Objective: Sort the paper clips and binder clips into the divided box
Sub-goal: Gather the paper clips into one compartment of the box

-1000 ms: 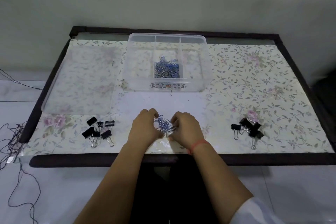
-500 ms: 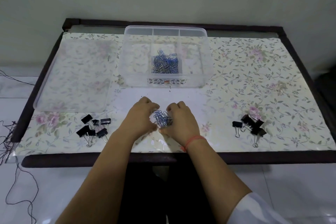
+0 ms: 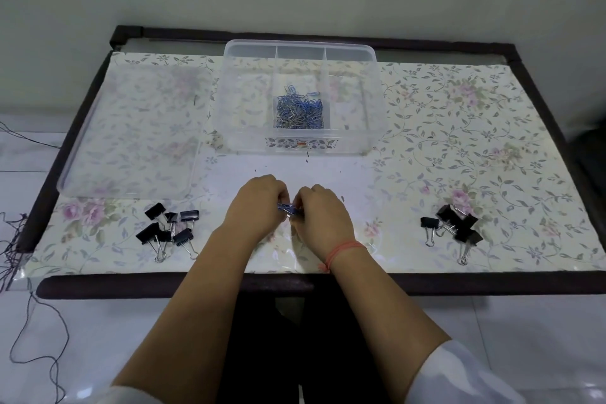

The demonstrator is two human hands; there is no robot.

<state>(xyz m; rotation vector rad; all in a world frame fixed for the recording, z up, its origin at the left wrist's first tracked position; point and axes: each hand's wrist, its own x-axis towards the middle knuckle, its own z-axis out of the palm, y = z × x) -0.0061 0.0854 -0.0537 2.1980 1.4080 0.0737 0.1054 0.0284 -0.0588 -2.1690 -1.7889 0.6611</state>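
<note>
My left hand [image 3: 259, 207] and my right hand [image 3: 319, 215] are cupped together near the table's front edge, pinching a small bunch of blue paper clips [image 3: 287, 208] between them. The clear divided box [image 3: 234, 115] stands at the back centre, with a heap of blue and silver paper clips [image 3: 299, 110] in its near middle compartment. Its other compartments look empty. Black binder clips lie in two groups: one group [image 3: 169, 229] left of my hands, another [image 3: 454, 228] to the right.
The box's clear lid [image 3: 131, 131] lies flat at the left, behind the left binder clips. A floral sheet [image 3: 475, 141] covers the dark-framed table. Loose dark threads [image 3: 13, 239] hang off the table's left corner.
My hands have drawn closer together, gathering the spread paper clips into a tight bunch that is now mostly hidden by my fingers. The view has shifted slightly.
</note>
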